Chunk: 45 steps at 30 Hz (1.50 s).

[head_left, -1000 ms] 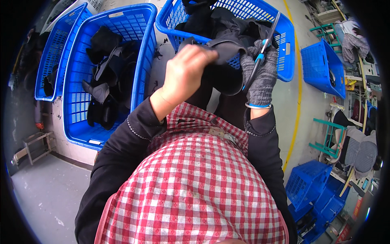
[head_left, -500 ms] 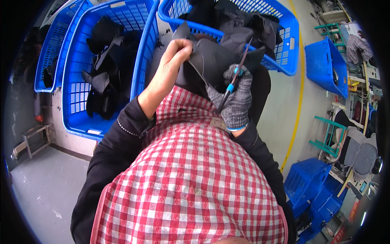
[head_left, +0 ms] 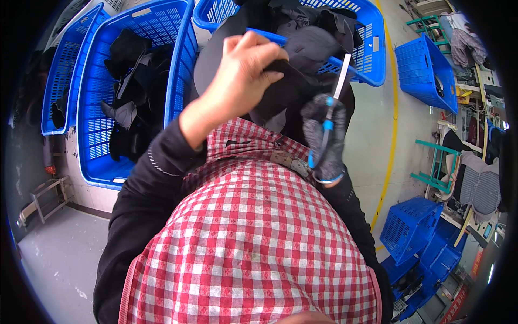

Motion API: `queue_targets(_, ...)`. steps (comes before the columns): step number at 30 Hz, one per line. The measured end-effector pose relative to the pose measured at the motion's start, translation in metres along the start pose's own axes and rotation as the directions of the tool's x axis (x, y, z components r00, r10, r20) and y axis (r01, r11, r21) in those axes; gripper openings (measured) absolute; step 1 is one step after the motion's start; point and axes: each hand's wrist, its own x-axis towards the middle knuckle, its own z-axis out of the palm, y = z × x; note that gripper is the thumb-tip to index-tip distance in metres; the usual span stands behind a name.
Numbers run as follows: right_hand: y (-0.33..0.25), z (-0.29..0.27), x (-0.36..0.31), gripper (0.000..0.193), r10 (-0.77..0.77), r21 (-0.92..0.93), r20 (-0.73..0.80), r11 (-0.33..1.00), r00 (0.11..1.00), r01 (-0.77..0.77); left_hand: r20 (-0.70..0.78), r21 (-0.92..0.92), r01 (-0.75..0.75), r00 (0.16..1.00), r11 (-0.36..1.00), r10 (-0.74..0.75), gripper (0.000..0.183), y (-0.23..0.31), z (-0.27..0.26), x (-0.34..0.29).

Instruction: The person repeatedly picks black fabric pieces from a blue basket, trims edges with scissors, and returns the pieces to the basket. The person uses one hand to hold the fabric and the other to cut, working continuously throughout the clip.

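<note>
My bare left hand (head_left: 243, 70) is above my lap, its thumb and fingers pinched on the edge of a thin black sheet piece (head_left: 295, 81). Part of that piece is hidden behind the hand. In a grey knit glove, my right hand (head_left: 325, 135) grips a long, narrow-bladed hand tool (head_left: 341, 78). Its handle is black and light blue, and its pale blade points up and away from me. The blade stands to the right of the black piece, apart from my left hand. Dark material lies across my lap beneath both hands.
A blue crate (head_left: 181, 70) with black pieces stands to the left, beside another blue crate (head_left: 59, 105). Straight ahead, a further blue crate (head_left: 375, 51) holds black pieces. Blue crates (head_left: 407, 227) and green metal frames (head_left: 438, 167) are at the right, beyond a yellow floor line (head_left: 395, 108).
My left hand has turned over and shifted slightly right. My right hand has moved right, and the tool's blade has swung more upright, away from the black piece.
</note>
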Motion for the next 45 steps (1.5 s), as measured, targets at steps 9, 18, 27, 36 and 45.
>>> queue_targets(9, -0.007, -0.007, -0.028, 0.039, -0.176, -0.941, 0.068, 0.316, 0.982, 0.122, 0.248, -0.100, -0.053, 0.966, 0.994, 0.077, 0.028, -0.037, -0.009, 0.025)
queue_targets(18, -0.002, 0.015, -0.008, 0.034, -0.313, -0.951, 0.039, 0.279, 0.949, 0.131, 0.381, -0.633, 0.467, 0.882, 0.618, -0.276, 0.022, -0.053, 0.035, 0.029)
queue_targets(27, -0.001, -0.014, 0.009, 0.032, -0.347, -0.994, 0.073, -0.102, 0.935, 0.039, 0.608, -0.692, 0.703, 0.690, 0.165, -0.392, 0.022, -0.058, 0.037, 0.016)
queue_targets(36, -0.006, -0.032, 0.014, 0.031, -0.328, -0.995, 0.083, 0.032, 0.941, 0.099, 0.634, -0.711, 0.696, 0.695, 0.100, -0.339, 0.020, -0.064, 0.038, 0.010)
queue_targets(45, -0.004, -0.016, 0.017, 0.042, -0.153, -0.498, -0.525, 0.853, 0.837, -0.157, 0.645, -0.694, 0.706, 0.696, 0.139, -0.314, 0.021, -0.063, 0.035, 0.008)
